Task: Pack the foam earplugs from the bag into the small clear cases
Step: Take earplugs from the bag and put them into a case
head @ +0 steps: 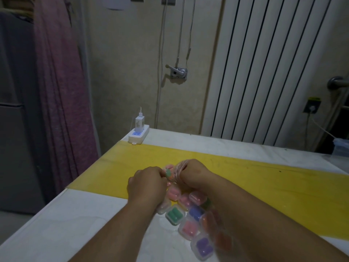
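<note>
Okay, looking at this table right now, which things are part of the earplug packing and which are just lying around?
Part of the job:
- left hand and right hand, both gripping the clear bag
- green earplug by the left fingertips
- filled clear cases

Just lying about:
- power strip with charger
- plastic tub, far right
- yellow mat

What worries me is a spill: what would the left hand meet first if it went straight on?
Probably the bag that the left hand pinches, then the right hand beyond; depth is unclear.
</note>
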{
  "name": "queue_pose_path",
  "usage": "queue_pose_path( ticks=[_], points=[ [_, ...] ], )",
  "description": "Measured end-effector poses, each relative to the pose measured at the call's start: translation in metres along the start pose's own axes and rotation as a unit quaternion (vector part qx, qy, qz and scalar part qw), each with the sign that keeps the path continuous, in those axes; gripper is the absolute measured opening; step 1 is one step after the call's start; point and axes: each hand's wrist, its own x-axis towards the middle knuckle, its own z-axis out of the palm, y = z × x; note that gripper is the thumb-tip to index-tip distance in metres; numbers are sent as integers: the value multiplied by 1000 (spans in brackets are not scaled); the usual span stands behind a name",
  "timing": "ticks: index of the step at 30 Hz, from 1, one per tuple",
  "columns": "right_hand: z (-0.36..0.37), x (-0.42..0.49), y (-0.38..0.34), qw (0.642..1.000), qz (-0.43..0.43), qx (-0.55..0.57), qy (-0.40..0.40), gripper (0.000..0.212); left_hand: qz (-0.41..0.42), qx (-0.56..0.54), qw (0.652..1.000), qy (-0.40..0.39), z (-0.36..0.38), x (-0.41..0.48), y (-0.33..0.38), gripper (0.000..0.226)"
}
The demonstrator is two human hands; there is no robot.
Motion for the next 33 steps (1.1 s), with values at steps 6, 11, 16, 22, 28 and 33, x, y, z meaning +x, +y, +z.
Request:
queue_pose_path(
  ticks=[6,11,16,22,28,33],
  points=[
    [2,2,-4,998,-3,-59,5,27,3,8,1000,-5,-1,0,1,27],
    [-3,1,-7,998,13,-55,-3,20,2,8,1000,-10,-1,-1,0,27],
    [0,2,-10,996,-13,-81,-20,19,4,12,1000,-15,-2,-1,2,27],
    [1,3,-12,993,-16,-110,-26,16,1,16,1000,-27,-5,-3,3,30],
    [6,8,-10,993,11,-117,-22,32,9,16,1000,-12,-4,-3,1,25],
    [3,2,-13,989,-3,-143,-18,30,3,15,1000,9,-2,-2,0,19]
  ],
)
